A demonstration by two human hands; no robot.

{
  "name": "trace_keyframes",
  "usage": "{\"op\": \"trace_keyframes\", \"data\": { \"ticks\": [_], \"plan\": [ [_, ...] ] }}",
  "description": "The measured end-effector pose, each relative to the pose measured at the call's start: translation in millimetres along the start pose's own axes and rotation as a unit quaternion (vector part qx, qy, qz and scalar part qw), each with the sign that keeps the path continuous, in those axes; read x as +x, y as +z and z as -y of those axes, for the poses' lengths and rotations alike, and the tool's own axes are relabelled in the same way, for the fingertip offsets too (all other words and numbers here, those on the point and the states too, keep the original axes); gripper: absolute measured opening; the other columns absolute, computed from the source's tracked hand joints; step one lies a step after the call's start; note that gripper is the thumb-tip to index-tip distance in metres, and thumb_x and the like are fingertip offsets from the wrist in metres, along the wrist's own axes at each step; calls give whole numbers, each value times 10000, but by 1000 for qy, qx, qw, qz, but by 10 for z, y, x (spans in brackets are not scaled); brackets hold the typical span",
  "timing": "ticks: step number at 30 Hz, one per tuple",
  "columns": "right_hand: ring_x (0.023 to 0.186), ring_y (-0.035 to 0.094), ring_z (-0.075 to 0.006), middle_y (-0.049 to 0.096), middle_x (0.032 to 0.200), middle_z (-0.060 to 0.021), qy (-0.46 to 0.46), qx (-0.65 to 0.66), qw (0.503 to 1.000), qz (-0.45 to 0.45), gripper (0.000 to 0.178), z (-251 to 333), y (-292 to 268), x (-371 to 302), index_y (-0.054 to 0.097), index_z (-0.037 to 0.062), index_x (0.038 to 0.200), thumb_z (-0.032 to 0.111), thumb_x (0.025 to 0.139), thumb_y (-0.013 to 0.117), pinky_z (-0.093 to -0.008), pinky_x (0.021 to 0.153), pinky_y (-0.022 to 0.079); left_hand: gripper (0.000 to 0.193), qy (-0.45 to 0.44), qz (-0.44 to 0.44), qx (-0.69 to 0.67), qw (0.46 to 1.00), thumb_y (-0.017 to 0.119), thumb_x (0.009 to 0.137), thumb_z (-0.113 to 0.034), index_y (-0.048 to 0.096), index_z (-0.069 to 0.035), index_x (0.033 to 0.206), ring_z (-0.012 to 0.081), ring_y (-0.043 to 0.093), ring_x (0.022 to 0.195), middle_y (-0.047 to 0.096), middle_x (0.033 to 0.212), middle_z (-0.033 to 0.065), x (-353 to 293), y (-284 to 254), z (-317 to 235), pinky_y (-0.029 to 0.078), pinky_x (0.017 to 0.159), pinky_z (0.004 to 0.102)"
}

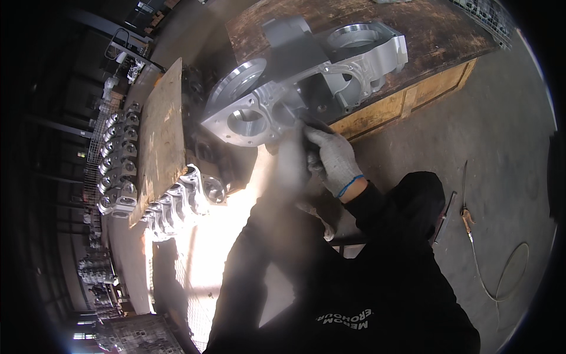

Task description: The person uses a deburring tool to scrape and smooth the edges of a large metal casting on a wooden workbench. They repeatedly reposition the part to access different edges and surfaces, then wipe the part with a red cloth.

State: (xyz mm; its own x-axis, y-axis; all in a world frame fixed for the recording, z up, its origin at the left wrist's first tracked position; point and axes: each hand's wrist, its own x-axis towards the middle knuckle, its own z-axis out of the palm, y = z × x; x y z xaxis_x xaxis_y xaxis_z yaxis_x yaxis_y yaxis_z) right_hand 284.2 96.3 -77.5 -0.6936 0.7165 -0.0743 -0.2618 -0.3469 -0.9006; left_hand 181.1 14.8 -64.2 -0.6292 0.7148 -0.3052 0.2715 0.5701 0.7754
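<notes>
A large grey machined metal casting (283, 103) with round bored openings lies across the near edge of the wooden table, overhanging it. My right hand (339, 156), in a pale knitted glove with a blue cuff edge, is at the near side of the casting. Its fingers are curled around something dark that I cannot make out. Right beside it, my left hand (290, 154) is also gloved and close under the casting's near edge. Glare and blur wash out its fingers, so their grip does not show.
The dark-topped wooden table (436, 41) stands ahead. To the left, a plywood sheet (160, 138) stands between rows of similar castings (118, 159). An air blow gun (466, 218) with a coiling hose lies on the floor at right. Bright sunlight hits the floor at lower left.
</notes>
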Motion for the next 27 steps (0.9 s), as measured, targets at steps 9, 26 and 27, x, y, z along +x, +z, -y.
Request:
{"op": "trace_keyframes", "data": {
  "ticks": [9,26,27],
  "plan": [
    [979,632,-205,676,1099,-84,-6,-146,985,96,346,225,-258,-88,715,83,1174,315,921,757,-335,843,479,601,141,29,-66,987,648,990,-132,473,-3,1550,341,727,1110,712,1261,214,17,160,-130,597,904,405],
    [520,454,-34,679,863,23,123,141,982,-31,330,116,-66,-114,678,91,1408,192,1113,568,-208,441,336,630,21,55,-452,890,433,1156,-529,692,38,1063,179,691,664,733,862,130,-129,156,-248,553,557,313],
    [539,474,-36,672,854,29,63,30,997,-31,302,86,-52,-97,688,93,1374,192,1112,576,-206,453,348,618,0,53,-476,878,430,1159,-519,686,34,1062,184,688,669,723,849,118,-172,121,-271,563,585,319]
  ]
}}
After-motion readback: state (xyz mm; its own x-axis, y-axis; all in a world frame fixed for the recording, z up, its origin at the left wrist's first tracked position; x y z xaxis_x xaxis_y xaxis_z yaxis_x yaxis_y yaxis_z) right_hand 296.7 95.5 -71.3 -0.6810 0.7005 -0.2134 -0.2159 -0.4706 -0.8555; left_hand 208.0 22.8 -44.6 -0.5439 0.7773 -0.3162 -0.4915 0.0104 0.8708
